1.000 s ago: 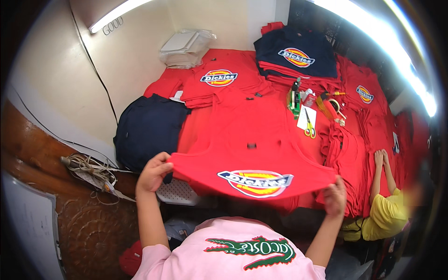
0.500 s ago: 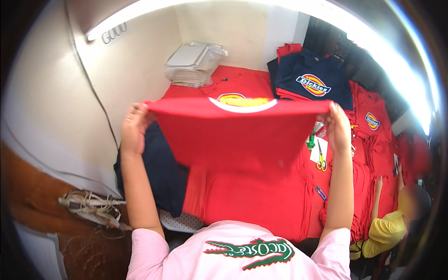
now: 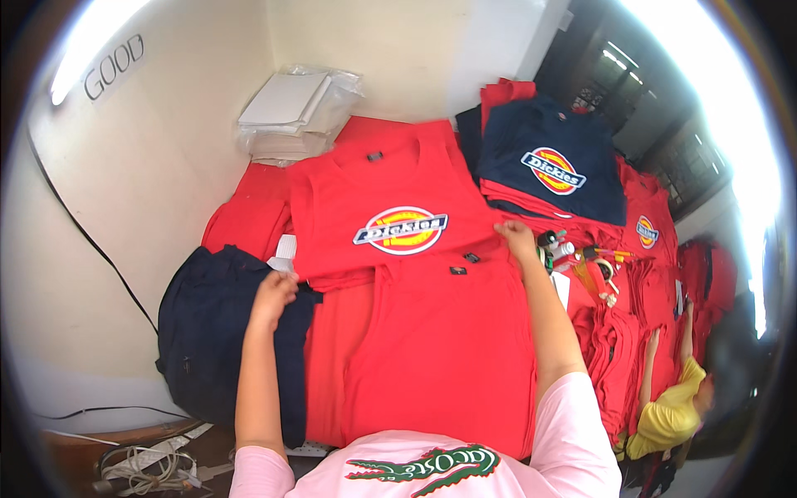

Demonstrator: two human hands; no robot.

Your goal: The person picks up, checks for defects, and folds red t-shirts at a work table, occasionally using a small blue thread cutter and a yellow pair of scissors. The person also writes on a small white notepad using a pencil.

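Note:
A red sleeveless shirt [image 3: 332, 195], folded with its round yellow-and-navy chest print facing up, lies on the far pile. My left hand [image 3: 276, 297] is closed at its near left corner, fingertips pinching the edge. Its near right corner is between the closed fingers of my right hand [image 3: 516, 237]. Just in front of me lies a stack of red shirts [image 3: 444, 357], with small dark neck labels at its far end. Beside my left forearm is a heap of navy cloth [image 3: 216, 324]. A small white tag [image 3: 284, 251] shows near the left hand.
White sheets in clear plastic [image 3: 290, 104] stand against the wall. A folded navy printed shirt [image 3: 556, 149] tops the back-right pile. Markers [image 3: 563, 251] and tape lie right of my hand. A co-worker in yellow [image 3: 668, 415] works at far right. Cables and a power strip [image 3: 158, 456] lie lower left.
The red shirt was held up stretched between both hands; now it lies flat on the far pile, print up. Both hands have come down nearer me, and the view has shifted.

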